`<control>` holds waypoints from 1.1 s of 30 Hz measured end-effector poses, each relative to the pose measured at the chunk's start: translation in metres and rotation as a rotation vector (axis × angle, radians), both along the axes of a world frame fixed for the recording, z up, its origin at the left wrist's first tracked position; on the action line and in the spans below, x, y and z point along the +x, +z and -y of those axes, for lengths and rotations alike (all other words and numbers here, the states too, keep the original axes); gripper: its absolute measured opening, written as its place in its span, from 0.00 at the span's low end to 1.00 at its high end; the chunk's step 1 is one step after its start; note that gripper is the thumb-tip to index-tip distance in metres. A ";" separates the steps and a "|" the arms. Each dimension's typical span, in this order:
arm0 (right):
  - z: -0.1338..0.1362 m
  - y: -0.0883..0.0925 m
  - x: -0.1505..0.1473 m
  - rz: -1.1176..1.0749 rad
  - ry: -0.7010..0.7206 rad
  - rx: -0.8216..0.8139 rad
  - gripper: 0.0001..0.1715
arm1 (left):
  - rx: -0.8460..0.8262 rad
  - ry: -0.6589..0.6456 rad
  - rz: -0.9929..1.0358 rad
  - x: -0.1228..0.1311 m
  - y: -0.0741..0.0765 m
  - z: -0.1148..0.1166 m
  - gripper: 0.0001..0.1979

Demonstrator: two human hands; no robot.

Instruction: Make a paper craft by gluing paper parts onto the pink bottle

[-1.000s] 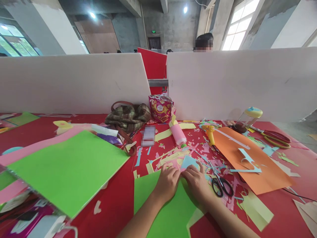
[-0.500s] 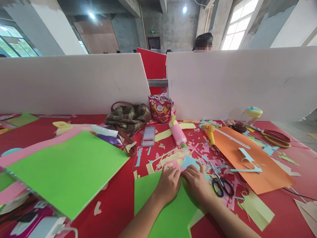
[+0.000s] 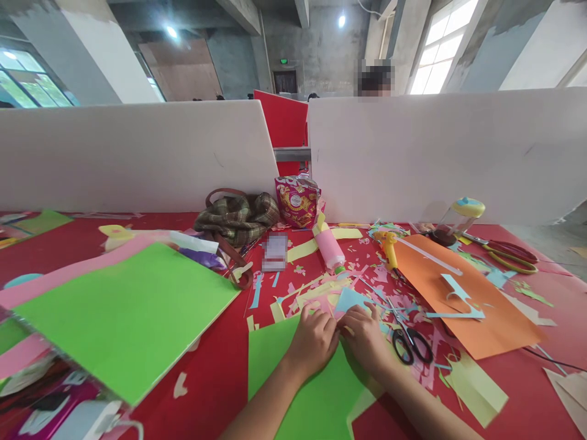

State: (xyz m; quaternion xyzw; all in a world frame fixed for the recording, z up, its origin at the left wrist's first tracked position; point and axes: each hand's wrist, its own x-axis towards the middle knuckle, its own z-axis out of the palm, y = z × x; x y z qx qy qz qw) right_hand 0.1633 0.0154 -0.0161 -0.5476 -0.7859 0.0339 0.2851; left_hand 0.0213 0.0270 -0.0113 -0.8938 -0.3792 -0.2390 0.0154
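Note:
My left hand (image 3: 313,337) and my right hand (image 3: 364,336) are close together over the far edge of a green paper sheet (image 3: 316,400). The fingers of both are curled in and closed, their tips nearly meeting. Whatever is between the fingertips is hidden by the knuckles. A pale yellow-green layer shows along the sheet's right side. Just beyond my right hand lies a light blue paper piece (image 3: 351,298). Black-handled scissors (image 3: 410,343) rest to the right of that hand, blades pointing away.
Paper scraps surround a pink bottle (image 3: 330,247) and a yellow glue gun (image 3: 391,249). Orange paper (image 3: 477,293) lies at right, near larger scissors (image 3: 511,253) and a jar (image 3: 454,223). Another green sheet (image 3: 132,318) is at left. Behind are a plaid bag (image 3: 238,217), a snack bag (image 3: 298,201) and white panels (image 3: 435,159).
My right hand has shifted very slightly to the right, and the left fingertips have moved a little with it. The sheet and the things around it look unmoved.

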 end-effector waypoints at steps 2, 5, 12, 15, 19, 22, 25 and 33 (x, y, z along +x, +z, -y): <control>0.000 0.000 0.001 0.014 0.006 0.006 0.11 | 0.005 -0.002 0.002 0.000 0.001 0.000 0.10; 0.000 0.000 0.001 0.015 0.013 -0.001 0.10 | 0.004 -0.014 -0.007 -0.001 0.000 -0.001 0.09; -0.001 0.002 0.002 -0.039 0.045 -0.048 0.06 | -0.011 -0.023 -0.009 -0.003 -0.004 -0.003 0.10; -0.002 0.004 0.004 -0.033 0.075 -0.046 0.02 | -0.014 -0.006 0.006 -0.003 -0.004 -0.004 0.10; -0.005 0.004 0.006 -0.019 0.086 0.005 0.02 | -0.035 0.009 0.051 -0.003 -0.002 -0.004 0.11; -0.008 0.003 0.008 -0.014 0.106 0.018 0.03 | -0.052 0.017 0.103 -0.002 0.000 -0.003 0.11; -0.009 0.003 0.009 -0.012 0.118 0.010 0.05 | -0.066 0.020 0.141 -0.001 0.001 -0.003 0.11; -0.007 0.002 0.008 -0.005 0.129 0.057 0.07 | -0.113 0.024 0.137 -0.001 0.003 -0.002 0.11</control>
